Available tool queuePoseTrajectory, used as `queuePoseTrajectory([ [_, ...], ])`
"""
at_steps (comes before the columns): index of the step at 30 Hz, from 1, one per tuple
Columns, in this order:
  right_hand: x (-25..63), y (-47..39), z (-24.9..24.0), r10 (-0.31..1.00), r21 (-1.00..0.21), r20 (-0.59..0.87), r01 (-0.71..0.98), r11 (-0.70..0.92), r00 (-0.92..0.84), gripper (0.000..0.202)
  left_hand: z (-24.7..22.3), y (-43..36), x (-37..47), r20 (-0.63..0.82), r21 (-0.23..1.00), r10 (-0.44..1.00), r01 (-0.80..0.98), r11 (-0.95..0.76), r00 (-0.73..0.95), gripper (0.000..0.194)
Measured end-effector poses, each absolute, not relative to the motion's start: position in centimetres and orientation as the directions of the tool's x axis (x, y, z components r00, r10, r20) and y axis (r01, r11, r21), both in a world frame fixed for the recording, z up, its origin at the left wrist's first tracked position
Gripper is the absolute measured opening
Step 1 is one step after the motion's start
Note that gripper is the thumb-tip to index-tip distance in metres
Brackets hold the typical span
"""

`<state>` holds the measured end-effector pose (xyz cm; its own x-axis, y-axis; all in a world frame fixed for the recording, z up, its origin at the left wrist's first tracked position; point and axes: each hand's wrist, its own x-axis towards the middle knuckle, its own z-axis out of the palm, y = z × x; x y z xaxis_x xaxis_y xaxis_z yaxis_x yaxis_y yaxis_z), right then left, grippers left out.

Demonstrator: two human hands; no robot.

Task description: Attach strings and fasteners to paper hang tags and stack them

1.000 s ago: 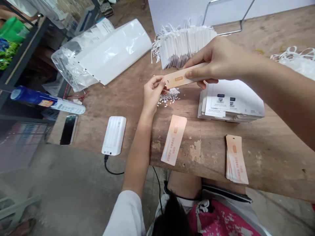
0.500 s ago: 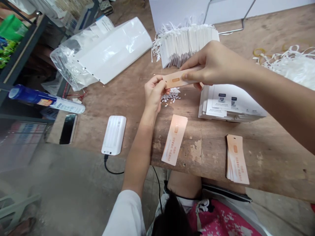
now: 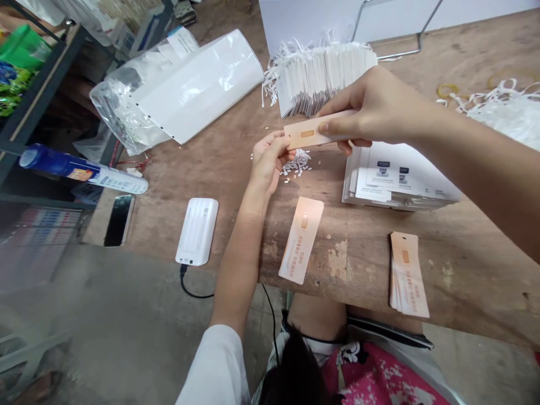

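An orange printed card (image 3: 307, 134) with a hole near its left end is held level between both hands above the table. My left hand (image 3: 270, 157) is closed, pinching the holed end between thumb and fingers. At the other end, my right hand (image 3: 367, 115) is closed around it, thumb on top; whether more cards lie beneath is hidden. Below the fingers lies a small heap of white bits (image 3: 297, 162). Nearer me rest a short stack of orange cards (image 3: 301, 239) and, further right, a fanned stack of similar cards (image 3: 407, 275).
White printed cards (image 3: 400, 169) are piled under my right forearm. Behind stands a row of stringed tags (image 3: 324, 76); loose white strings (image 3: 506, 115) lie right. On the left are plastic packaging (image 3: 198, 84), a blue-and-white tube (image 3: 84, 169), a phone (image 3: 119, 220) and a cabled power bank (image 3: 197, 230).
The view has shifted slightly, so most things appear a little further right. Both hands keep their hold on the orange card, with hardly any change in pose.
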<state>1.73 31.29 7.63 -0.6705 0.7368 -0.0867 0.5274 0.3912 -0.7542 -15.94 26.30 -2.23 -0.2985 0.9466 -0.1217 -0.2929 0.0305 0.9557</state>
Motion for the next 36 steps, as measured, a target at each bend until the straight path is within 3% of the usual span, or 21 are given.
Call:
queuePoseTrajectory([
  [3,1.4,31.1,6.8,0.724,-0.679,-0.040,0.550,0.486,-0.689,0.016,-2.4,26.4,-15.5,-0.120,0.982,0.937,-0.175,0.065,-0.329,0.023],
  [7,1.2,31.1,5.9,0.696,-0.574,0.046,0.551,0.606,-0.717,0.018,-2.6,26.4,-15.2,-0.079,0.997,0.916,-0.034,0.072,-0.393,0.022],
  [14,2.2,31.2,7.4,0.761,-0.747,-0.107,0.557,0.363,-0.640,0.014,-2.0,26.0,-16.7,-0.148,0.943,0.971,-0.322,0.082,-0.186,0.001],
  [21,2.2,31.2,7.0,0.741,-0.704,-0.076,0.562,0.434,-0.667,0.015,-2.5,26.2,-16.3,-0.146,0.949,0.977,-0.300,0.093,-0.158,0.020],
  [26,2.1,31.6,6.4,0.758,-0.742,-0.027,0.521,0.422,-0.652,0.020,-2.2,25.8,-16.4,-0.136,0.914,0.980,-0.400,0.069,-0.142,0.007],
  [29,2.1,31.8,6.5,0.745,-0.777,-0.027,0.483,0.403,-0.666,0.019,-1.9,25.5,-16.6,-0.172,0.881,0.978,-0.462,0.098,-0.121,0.008],
  [36,2.2,31.8,6.8,0.739,-0.779,-0.014,0.470,0.414,-0.673,0.018,-1.5,24.9,-16.6,-0.107,0.907,0.993,-0.414,0.076,-0.051,0.012],
])
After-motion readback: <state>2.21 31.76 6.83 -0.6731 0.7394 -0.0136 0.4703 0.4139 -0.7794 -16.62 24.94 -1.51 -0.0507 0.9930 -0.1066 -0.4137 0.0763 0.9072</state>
